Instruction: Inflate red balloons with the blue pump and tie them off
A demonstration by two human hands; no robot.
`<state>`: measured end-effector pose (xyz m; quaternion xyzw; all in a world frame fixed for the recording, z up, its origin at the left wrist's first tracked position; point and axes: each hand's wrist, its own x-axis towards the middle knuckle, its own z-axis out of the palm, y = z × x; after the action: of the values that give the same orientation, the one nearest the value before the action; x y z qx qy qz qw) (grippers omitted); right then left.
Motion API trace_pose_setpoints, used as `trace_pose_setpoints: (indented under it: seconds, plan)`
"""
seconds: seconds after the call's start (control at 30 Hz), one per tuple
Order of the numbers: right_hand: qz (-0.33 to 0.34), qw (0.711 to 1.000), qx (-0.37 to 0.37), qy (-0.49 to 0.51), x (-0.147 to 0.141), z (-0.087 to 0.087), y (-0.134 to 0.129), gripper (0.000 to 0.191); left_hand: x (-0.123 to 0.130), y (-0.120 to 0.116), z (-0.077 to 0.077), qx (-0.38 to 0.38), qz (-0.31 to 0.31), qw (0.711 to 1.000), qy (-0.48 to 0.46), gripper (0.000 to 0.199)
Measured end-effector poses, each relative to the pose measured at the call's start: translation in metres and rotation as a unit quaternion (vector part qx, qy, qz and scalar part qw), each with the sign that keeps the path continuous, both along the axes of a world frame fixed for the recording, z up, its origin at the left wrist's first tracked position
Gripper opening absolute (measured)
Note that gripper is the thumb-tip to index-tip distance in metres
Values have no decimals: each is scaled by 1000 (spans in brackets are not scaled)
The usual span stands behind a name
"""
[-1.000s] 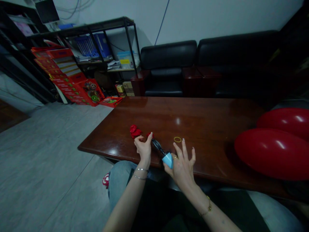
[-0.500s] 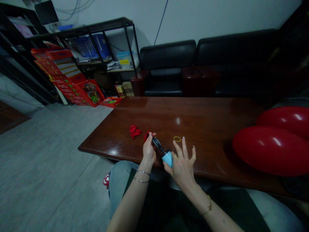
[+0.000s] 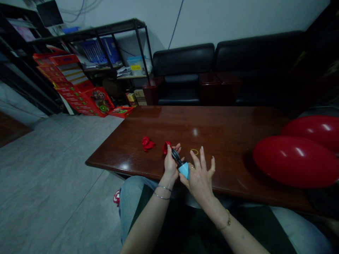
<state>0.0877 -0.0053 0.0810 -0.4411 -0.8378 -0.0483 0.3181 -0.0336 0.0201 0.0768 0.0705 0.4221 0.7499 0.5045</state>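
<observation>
A light-blue and black tool [image 3: 183, 170] is held at a slant between your two hands, near the close edge of a polished brown table [image 3: 225, 130]. Your right hand [image 3: 198, 176] grips its blue end low down by the thumb, the other fingers spread and raised. At the tool's black end, your left hand [image 3: 171, 165] holds a small red piece [image 3: 166, 147] under the thumb, its fingers reaching out beyond the black part; whether they also close around that part, you cannot tell from this angle.

Just beyond your right fingertips, a thin yellow ring [image 3: 194, 149] lies flat on the wood. To the left of your hands, well apart from the tool, a crumpled red piece [image 3: 147, 144] rests on the tabletop. Two glossy red balloons, one in front [image 3: 293, 160] and one behind [image 3: 315, 128], fill the right side of the view.

Silver bracelets [image 3: 162, 192] circle your left wrist, and a gold-coloured bracelet [image 3: 228, 218] your right. Across the table stand black padded seats [image 3: 184, 60]; at left, red boxes [image 3: 74, 84] are stacked beside a dark metal shelf [image 3: 106, 30] with blue folders [image 3: 111, 49].
</observation>
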Motion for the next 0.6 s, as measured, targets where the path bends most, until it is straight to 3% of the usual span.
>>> trace_pose_setpoints:
  seconds: [0.13,0.3,0.6]
  plan:
    - [-12,1000,-7,-11,1,4,1,32,0,5,3,-9,-14,999,29,46]
    - [-16,999,-26,-25,8,0,4,45,-5,12,8,3,23,999,31,43]
    - [-8,999,-41,-4,12,1,9,33,-2,13,9,74,-22,997,7,29]
